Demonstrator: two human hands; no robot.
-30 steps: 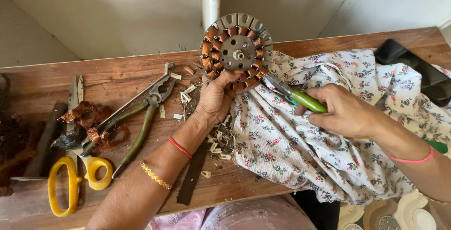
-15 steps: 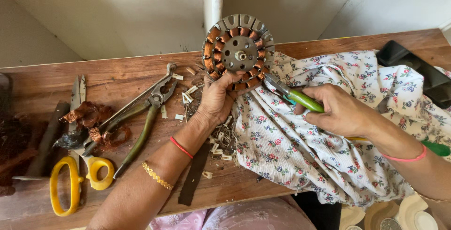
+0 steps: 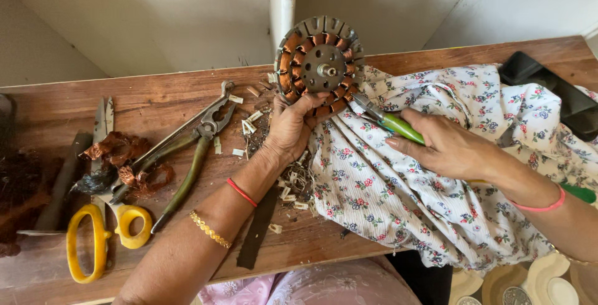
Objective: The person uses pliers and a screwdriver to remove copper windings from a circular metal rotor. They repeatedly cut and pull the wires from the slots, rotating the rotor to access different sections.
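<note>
— What do you have in your hands there?

— My left hand (image 3: 291,127) holds the round motor stator (image 3: 319,66) upright at the back edge of the wooden table (image 3: 156,102), just over the flowered cloth (image 3: 436,186). My fingers are closed on its lower rim, thumb in front. My right hand (image 3: 451,149) is wrapped around the green-handled pliers (image 3: 392,122), and their tip touches the copper coils on the right side.

— Is it difficult to hold?

— I judge it is heavy, because it is an iron core, and stiff. The metal rim is the good place to take it. The copper wire is thin and can scratch the skin, so I avoid gripping there.

— And beside you?

— Big pincers (image 3: 193,146), yellow scissors (image 3: 103,233), some pulled copper scrap (image 3: 124,158) and small white chips (image 3: 293,190).
</note>
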